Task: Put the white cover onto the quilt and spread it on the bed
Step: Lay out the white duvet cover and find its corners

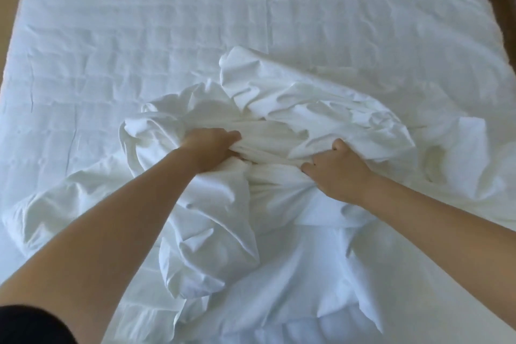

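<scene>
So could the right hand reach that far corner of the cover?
Probably yes: the corner lies in the open just beyond the right hand, nothing over it, though that hand now grips bunched cover.

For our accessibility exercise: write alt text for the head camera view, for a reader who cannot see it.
The left hand and right hand each grip bunched folds of a crumpled white cover lying on a white bed.

White cover (307, 109) crumpled in thick, loose folds across the near middle of the bed (485, 36), its gathered centre gripped by left hand (212, 148) and right hand (337, 173), set close together. Beneath it, white quilt (111, 50) with faint stitched squares, spread flat and lightly creased.
</scene>
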The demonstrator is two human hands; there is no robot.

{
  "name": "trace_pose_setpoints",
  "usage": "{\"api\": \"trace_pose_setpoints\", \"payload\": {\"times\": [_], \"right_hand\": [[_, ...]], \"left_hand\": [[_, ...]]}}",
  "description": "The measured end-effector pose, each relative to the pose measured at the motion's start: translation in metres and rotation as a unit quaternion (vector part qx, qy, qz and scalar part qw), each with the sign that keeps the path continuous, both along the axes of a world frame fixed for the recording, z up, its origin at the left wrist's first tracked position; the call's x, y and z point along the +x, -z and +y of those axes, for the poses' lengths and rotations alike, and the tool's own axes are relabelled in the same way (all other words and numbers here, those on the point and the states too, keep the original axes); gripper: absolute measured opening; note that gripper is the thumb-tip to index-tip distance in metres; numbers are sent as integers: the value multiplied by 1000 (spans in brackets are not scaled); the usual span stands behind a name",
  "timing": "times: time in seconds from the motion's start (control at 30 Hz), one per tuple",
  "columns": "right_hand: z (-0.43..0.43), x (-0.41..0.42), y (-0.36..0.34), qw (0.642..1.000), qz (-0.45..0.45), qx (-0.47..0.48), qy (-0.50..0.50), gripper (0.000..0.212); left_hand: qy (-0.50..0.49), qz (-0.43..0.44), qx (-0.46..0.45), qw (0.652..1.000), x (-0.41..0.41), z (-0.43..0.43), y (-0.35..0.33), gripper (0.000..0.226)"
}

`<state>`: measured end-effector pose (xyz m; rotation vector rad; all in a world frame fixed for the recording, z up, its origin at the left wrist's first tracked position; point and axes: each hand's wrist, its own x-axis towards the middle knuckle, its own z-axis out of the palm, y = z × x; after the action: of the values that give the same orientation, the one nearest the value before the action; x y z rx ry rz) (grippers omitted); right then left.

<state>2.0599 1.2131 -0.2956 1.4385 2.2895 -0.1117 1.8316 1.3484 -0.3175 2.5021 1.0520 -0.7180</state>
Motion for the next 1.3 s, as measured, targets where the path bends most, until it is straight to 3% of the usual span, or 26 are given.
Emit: {"api": "trace_pose_setpoints", "payload": {"times": [0.1, 0.23, 0.33, 0.4, 0.47, 0.53, 0.6, 0.67, 0.7, 0.77, 0.8, 0.83, 0.9, 1.03, 1.13, 1.2, 1.3], "right_hand": [[17, 19, -15, 996, 28, 87, -18, 14], [68, 43, -31, 980, 49, 193, 3, 23], [116, 19, -26, 970, 47, 227, 77, 31], [138, -21, -23, 964, 53, 158, 208, 32], [142, -72, -23, 947, 98, 67, 299, 59], [129, -120, -19, 940, 155, 30, 303, 79], [105, -159, -9, 955, 169, -12, 245, 83], [74, -176, 10, 983, 120, 30, 134, 84], [66, -176, 18, 988, 102, 58, 98, 76], [63, -167, 26, 991, 74, 105, 27, 38], [67, -162, 24, 989, 76, 127, -1, 19], [73, -159, 19, 986, 84, 140, -37, 9], [86, -150, 11, 974, 98, 178, -101, 9], [119, -112, -17, 961, 74, 248, -97, 10], [139, -93, -26, 978, 16, 202, 43, 27], [140, -112, -26, 980, 28, 159, 120, 28], [124, -163, -9, 983, 112, 141, 25, 47]], "left_hand": [[-100, 12, 34, 994, -68, 26, -15, 45], [-232, 72, 94, 965, -195, 38, -51, 39], [-256, 125, 106, 953, -242, 18, -64, 33], [-244, 73, 141, 957, -240, 8, -62, 41], [-205, -40, 145, 967, -215, 0, -60, 77], [-93, -86, 89, 988, -174, -16, -56, 105], [-24, -19, 27, 999, -139, -28, -41, 115], [-14, 44, 16, 999, -123, -26, -19, 100], [-5, 20, 40, 999, -122, -24, -10, 76], [23, -118, 123, 985, -131, -19, 1, 31], [13, -183, 141, 973, -141, -18, 3, 24], [-2, -224, 151, 963, -153, -18, 2, 24], [-23, -259, 151, 954, -182, -21, -6, 22], [-45, -224, 169, 959, -265, -34, -28, 19], [-50, -173, 185, 966, -299, -42, -34, 17], [-45, -157, 168, 972, -287, -38, -35, 18], [-68, -174, 140, 972, -248, -32, -28, 43]]}}
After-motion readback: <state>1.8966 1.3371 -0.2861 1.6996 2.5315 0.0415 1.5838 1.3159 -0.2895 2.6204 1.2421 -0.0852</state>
